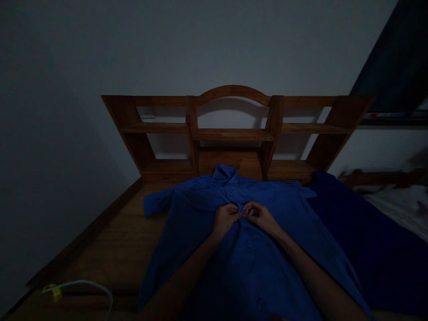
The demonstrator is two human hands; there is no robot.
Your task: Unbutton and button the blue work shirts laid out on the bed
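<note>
A blue short-sleeved button-up shirt [200,223] lies spread out, its collar pointing away from me. On the front placket, below the collar, my left hand [227,218] pinches the fabric with its fingers closed. Just to the right, my right hand [259,216] also pinches the placket, thumb and forefinger pressed together close to the left fingertips. A button seems to sit between the two hands, but the dim light and the fingers hide its exact state. Further buttons show faintly above and below on the placket.
The shirt lies on a wooden surface [117,240] in front of a wooden shelf unit [234,134] against the wall. Dark blue cloth [364,240] lies to the right. A pale cable [83,281] with a yellow piece is at lower left.
</note>
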